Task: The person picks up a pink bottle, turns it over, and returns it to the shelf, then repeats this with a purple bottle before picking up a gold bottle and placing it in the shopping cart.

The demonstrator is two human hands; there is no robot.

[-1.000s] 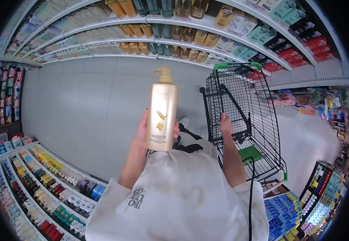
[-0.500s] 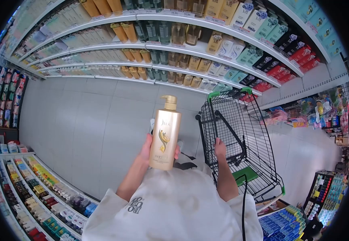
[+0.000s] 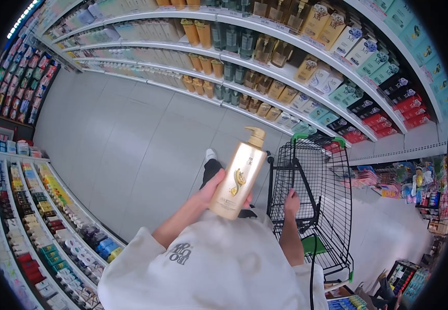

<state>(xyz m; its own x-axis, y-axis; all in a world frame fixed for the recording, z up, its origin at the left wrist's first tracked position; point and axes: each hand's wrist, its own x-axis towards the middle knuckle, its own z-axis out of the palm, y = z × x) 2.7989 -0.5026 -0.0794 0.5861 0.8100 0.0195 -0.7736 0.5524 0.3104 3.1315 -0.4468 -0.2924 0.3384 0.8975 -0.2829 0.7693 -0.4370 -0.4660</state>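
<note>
My left hand (image 3: 212,190) is wrapped round a gold pump bottle (image 3: 238,178), its thumb on the left side and fingertips showing at the right. The bottle is tilted to the right, with its label facing me and its pump head on top. To the right, my right hand (image 3: 291,202) is closed at the near side of a black wire shopping cart (image 3: 332,191) with green corners. It seems to grip the cart's frame, though the fingers' undersides are hidden.
Ahead, long white shelves (image 3: 265,67) hold rows of bottles and boxes. Another stocked shelf (image 3: 74,206) runs along the lower left. Grey tiled floor (image 3: 115,134) lies between them, with my shoe (image 3: 211,155) on it. Hanging packets (image 3: 420,175) are at the right.
The view has turned, so the shelves slope down to the right. The bottle now leans right and sits further right in view. My leg and shoe have come into sight.
</note>
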